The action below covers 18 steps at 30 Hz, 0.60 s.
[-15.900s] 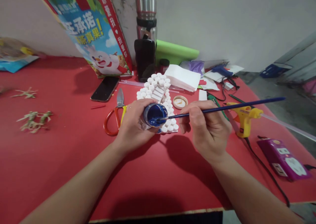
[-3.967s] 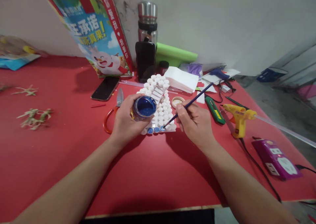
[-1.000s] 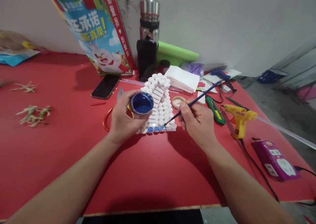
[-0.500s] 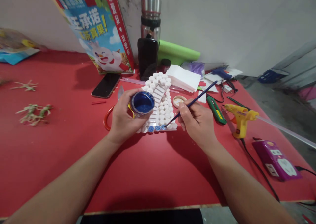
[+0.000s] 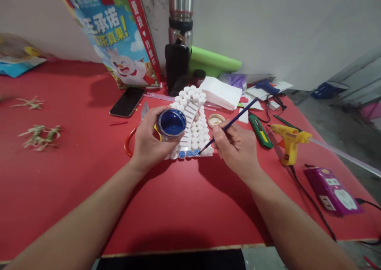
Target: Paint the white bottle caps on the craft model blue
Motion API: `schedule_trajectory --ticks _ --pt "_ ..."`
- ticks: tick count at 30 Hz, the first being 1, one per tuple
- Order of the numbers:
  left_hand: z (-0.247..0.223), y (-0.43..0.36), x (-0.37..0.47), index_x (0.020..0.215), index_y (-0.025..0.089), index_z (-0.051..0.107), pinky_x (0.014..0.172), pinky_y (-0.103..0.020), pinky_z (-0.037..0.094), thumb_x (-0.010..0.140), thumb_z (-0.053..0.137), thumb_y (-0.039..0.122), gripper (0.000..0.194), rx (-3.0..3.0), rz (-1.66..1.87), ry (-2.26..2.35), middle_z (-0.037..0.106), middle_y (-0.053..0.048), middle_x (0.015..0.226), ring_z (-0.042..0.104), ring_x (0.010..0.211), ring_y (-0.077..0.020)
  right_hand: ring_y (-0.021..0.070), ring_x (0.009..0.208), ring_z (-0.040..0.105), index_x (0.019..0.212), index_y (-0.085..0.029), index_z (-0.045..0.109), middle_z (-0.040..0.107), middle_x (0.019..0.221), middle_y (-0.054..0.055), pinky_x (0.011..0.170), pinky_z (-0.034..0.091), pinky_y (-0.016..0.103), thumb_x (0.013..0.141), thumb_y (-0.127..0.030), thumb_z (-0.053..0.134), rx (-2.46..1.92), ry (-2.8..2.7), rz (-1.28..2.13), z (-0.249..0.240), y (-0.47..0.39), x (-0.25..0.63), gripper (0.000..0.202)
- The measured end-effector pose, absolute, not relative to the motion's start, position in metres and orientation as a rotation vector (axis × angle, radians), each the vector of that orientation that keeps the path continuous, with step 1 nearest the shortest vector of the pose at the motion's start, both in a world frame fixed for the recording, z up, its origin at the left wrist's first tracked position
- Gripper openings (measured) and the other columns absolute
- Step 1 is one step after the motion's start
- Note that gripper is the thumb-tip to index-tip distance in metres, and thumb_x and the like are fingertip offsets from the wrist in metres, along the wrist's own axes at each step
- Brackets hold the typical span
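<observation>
My left hand (image 5: 149, 141) is wrapped round a small clear jar of dark blue paint (image 5: 172, 122), tilted so its open top shows. Pinched in my right hand (image 5: 236, 147) is a thin dark blue paintbrush (image 5: 232, 122), its tip touching the bottom row of a white model (image 5: 195, 131). Rounded white pieces cover the model around a strip of white slats. In that bottom row, several pieces are white and 3 are blue (image 5: 189, 153). The jar and left hand hide part of the model's left side. A round lid (image 5: 216, 120) lies just beyond my right hand.
Scissors (image 5: 130, 141) and a phone (image 5: 127, 102) lie left on the red table (image 5: 178, 206). At right are a green cutter (image 5: 260, 131), yellow glue gun (image 5: 289, 140) and purple power box (image 5: 332, 190). A steel bottle (image 5: 180, 20) and printed bag (image 5: 119, 35) stand behind.
The upper end of the brush has shifted slightly left with my right hand, while its tip stays at the bottom row. My left hand still holds the jar.
</observation>
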State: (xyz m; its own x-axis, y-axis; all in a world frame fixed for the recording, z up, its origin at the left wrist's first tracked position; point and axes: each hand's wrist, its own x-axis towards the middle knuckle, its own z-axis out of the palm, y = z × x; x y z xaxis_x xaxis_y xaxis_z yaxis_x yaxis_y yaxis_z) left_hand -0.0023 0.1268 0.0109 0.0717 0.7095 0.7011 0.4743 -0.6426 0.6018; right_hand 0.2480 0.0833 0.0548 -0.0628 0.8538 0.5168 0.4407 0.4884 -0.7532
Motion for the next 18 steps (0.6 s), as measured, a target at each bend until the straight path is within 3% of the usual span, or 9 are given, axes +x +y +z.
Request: schedule_trajectory --ticks 14,18 --pt "0.0114 0.1258 -0.0014 0.141 0.027 0.067 0.113 -0.049 0.066 0.087 0.095 0.04 0.062 2.115 1.585 1.221 0.08 -0.009 0.139 0.079 0.127 -0.0331 0.0117 0.053 0.048 0.08 -0.025 0.057 0.053 0.059 -0.006 0.056 0.038 0.03 0.115 -0.037 0.063 -1.125 -1.675 0.463 0.056 0.0829 0.2482 0.037" --pt "0.0115 0.1258 -0.0013 0.14 0.028 0.067 0.113 -0.05 0.066 0.087 0.096 0.042 0.062 2.111 1.587 1.216 0.08 -0.009 0.139 0.079 0.127 -0.0336 0.0119 0.052 0.048 0.081 -0.025 0.059 0.056 0.061 -0.005 0.053 0.038 0.029 0.116 -0.045 0.063 -1.147 -1.65 0.471 0.0552 0.0838 0.2477 0.04"
